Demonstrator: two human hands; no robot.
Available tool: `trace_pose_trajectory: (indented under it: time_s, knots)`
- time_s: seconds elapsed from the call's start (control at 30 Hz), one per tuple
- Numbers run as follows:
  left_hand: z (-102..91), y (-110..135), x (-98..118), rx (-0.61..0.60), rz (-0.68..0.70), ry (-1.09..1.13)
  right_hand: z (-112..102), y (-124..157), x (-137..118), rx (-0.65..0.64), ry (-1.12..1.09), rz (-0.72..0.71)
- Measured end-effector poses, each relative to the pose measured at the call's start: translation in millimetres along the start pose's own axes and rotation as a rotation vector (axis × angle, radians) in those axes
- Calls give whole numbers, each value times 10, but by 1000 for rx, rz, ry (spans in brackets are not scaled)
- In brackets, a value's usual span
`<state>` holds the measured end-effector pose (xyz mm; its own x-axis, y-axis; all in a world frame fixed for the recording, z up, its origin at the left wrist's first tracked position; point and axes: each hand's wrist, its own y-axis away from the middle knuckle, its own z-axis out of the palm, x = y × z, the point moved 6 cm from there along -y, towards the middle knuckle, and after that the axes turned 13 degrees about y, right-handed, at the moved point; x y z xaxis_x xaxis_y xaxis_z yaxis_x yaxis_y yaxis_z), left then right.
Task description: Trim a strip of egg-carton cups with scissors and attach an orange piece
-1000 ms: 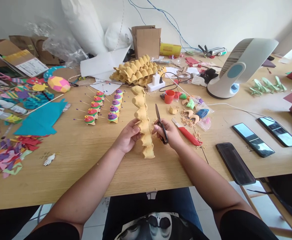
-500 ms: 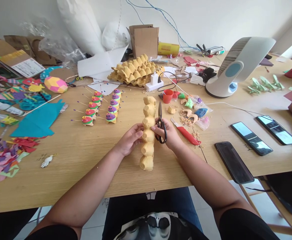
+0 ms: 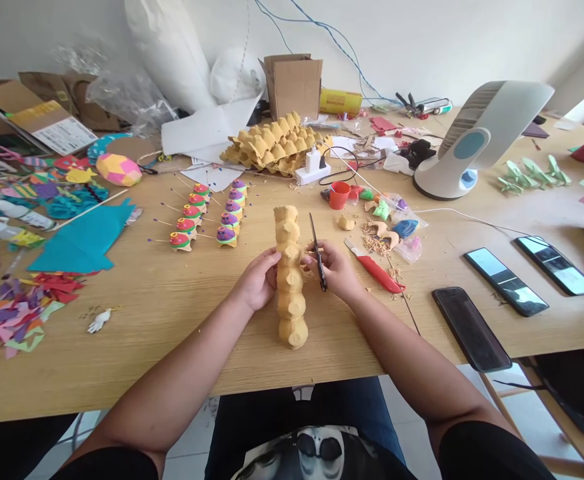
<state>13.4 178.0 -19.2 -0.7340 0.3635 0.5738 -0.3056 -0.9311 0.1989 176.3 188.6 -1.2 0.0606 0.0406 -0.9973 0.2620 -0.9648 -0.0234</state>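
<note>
A long strip of yellow egg carton, one row of several cups, stands lengthwise in front of me above the table's near part. My left hand grips its left edge, the fingers partly hidden behind it. Black-handled scissors sit in my right hand, blades pointing away from me; they look closed and seen edge-on. The right fingertips are close to the strip's right side; whether they touch it I cannot tell. To the right lies a red-handled knife beside wood-coloured shavings.
Two rows of painted carton-cup figures stand left of centre. Stacked egg trays and a power strip lie behind. A red cup, a white fan and phones are rightward; paper scraps lie left.
The egg-carton strip has turned so its cup bumps face me more, and its far end has shifted left. The scissors have rotated edge-on in my right hand. The view has shifted slightly.
</note>
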Motion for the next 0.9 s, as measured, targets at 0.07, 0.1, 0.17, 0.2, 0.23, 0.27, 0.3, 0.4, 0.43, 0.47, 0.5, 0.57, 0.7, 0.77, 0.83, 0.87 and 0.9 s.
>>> trace_pose_trajectory:
  time_s: [0.07,0.1,0.17,0.2,0.23,0.27,0.3,0.4,0.43,0.47,0.5,0.57,0.7,0.77,0.83,0.87,0.9]
  knots:
    - [-16,-5,-16,14,-30,29,15,4,6,-14,4,2]
    - [-28,-8,-29,25,-52,41,27,9,7,-25,7,4]
    - [-60,-12,-56,57,-102,70,41,24,-6,-36,36,-1]
    - [-75,-14,-66,72,-124,91,40,34,-24,-34,71,-11]
    - [-86,-15,-73,84,-139,115,33,44,-50,-28,122,-30]
    - [-93,-16,-77,93,-151,137,19,53,-81,-15,188,-56]
    - [-94,-16,-81,97,-162,156,0,61,-115,3,260,-85]
    - [-77,-9,-92,97,-196,196,-63,63,-160,55,422,-142]
    - [-70,-6,-96,96,-207,208,-85,54,-148,73,444,-144]
    - [-66,-5,-99,98,-215,220,-107,42,-125,90,459,-142]
    - [-66,-5,-100,103,-216,233,-128,29,-100,110,474,-141]
    - [-72,-11,-93,117,-204,259,-161,5,-58,157,519,-154]
    - [-59,-13,-75,130,-191,300,-156,-11,-45,172,579,-198]
    - [-41,-1,-70,136,-203,299,-134,-2,-67,150,574,-215]
    - [-25,15,-61,144,-210,288,-115,12,-93,130,575,-229]
    - [-18,22,-56,146,-210,285,-108,17,-104,121,578,-235]
    - [-11,27,-49,146,-204,288,-103,21,-112,114,581,-240]
